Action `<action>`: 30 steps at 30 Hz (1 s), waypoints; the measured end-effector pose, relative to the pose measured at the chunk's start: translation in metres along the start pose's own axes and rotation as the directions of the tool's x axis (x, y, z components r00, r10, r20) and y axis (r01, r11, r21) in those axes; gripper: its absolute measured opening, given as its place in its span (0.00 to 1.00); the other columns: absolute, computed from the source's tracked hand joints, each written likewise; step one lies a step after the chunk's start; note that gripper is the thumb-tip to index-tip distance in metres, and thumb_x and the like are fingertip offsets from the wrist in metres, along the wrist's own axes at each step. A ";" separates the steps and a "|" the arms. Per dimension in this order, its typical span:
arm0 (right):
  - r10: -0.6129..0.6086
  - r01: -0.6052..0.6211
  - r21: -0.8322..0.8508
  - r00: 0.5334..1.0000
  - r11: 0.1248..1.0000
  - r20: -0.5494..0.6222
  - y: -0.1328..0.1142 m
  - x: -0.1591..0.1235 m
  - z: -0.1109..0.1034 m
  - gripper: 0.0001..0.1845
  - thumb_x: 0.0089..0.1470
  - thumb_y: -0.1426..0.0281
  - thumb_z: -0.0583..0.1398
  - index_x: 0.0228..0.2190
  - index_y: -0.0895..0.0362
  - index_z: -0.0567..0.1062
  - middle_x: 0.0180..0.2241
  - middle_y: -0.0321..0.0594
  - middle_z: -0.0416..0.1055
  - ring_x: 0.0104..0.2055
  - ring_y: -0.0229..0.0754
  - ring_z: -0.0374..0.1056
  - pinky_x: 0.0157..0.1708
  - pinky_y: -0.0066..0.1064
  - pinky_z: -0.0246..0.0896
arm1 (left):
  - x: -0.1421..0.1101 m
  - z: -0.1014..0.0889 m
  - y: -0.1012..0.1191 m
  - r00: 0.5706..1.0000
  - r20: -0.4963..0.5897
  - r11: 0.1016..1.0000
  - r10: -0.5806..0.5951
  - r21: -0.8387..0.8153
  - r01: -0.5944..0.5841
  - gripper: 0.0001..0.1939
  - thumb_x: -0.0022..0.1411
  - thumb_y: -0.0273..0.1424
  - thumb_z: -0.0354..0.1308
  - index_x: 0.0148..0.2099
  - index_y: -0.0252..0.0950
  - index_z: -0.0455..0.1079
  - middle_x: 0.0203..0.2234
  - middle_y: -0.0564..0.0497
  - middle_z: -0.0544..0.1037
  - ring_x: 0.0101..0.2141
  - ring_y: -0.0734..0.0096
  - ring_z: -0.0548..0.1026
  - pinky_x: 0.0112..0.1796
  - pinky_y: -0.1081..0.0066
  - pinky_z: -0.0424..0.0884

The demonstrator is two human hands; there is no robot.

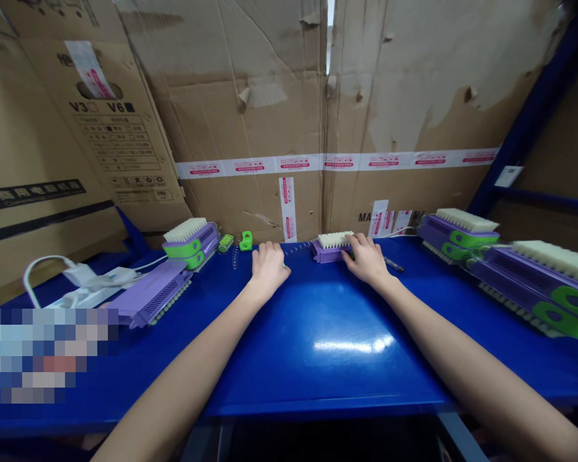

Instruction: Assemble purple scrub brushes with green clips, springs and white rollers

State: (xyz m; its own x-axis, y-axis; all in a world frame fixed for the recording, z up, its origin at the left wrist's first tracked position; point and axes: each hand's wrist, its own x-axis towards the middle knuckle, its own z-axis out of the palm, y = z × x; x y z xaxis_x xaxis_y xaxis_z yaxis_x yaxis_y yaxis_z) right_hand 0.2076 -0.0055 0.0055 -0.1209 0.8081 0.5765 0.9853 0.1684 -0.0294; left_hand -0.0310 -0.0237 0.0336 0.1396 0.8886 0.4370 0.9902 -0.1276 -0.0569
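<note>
My left hand (268, 268) is closed and low over the blue table, its fingers curled down. A small bit of green shows at its right edge; the rest of what it may hold is hidden. My right hand (367, 258) grips the right end of a purple brush (328, 254) with cream bristles facing up. A thin coil spring (296, 248) lies between my hands, left of the brush. Left of my left hand are a green plastic piece (245, 241), a small green-and-dark part (226, 243) and another spring (235, 258). A dark pen-like tool (394, 264) lies beyond my right hand.
Purple-and-green brushes are stacked at the left (190, 247) and right (457, 234), with more brushes at the far right (534, 282). A white power strip (99, 287) with cables lies at left. Cardboard (250, 122) walls the back of the blue table (289, 359).
</note>
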 end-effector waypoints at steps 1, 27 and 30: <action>0.003 -0.003 0.001 1.000 1.000 0.007 0.000 0.000 0.000 0.22 0.57 0.64 0.50 0.51 0.60 0.64 0.49 0.53 0.64 0.47 0.55 0.60 0.39 0.41 0.56 | 0.000 -0.001 -0.001 1.000 0.012 1.000 0.009 0.012 -0.009 0.19 0.51 0.30 0.56 0.45 0.25 0.66 0.41 0.34 0.71 0.45 0.48 0.68 0.43 0.58 0.65; 0.028 -0.028 0.263 1.000 0.965 0.000 0.004 0.001 0.015 0.34 0.52 0.61 0.55 0.59 0.59 0.57 0.53 0.56 0.54 0.55 0.61 0.53 0.48 0.50 0.58 | 0.006 0.007 -0.007 0.972 0.050 0.953 0.230 -0.214 -0.214 0.31 0.54 0.42 0.60 0.55 0.27 0.64 0.47 0.35 0.73 0.50 0.51 0.69 0.49 0.61 0.64; 0.026 -0.025 0.208 1.000 0.978 -0.002 0.006 0.003 0.013 0.31 0.53 0.59 0.55 0.56 0.60 0.62 0.48 0.57 0.58 0.51 0.61 0.56 0.45 0.50 0.59 | 0.008 0.013 -0.011 0.965 0.031 0.933 0.260 -0.266 -0.243 0.33 0.53 0.43 0.60 0.56 0.27 0.63 0.49 0.35 0.72 0.52 0.51 0.68 0.51 0.61 0.63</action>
State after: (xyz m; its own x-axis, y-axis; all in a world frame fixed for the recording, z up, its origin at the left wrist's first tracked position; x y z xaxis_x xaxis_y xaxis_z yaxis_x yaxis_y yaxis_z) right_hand 0.2115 0.0055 -0.0034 -0.0951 0.8111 0.5771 0.9412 0.2620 -0.2133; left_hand -0.0403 -0.0101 0.0262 0.3923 0.8383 0.3787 0.8887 -0.4517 0.0793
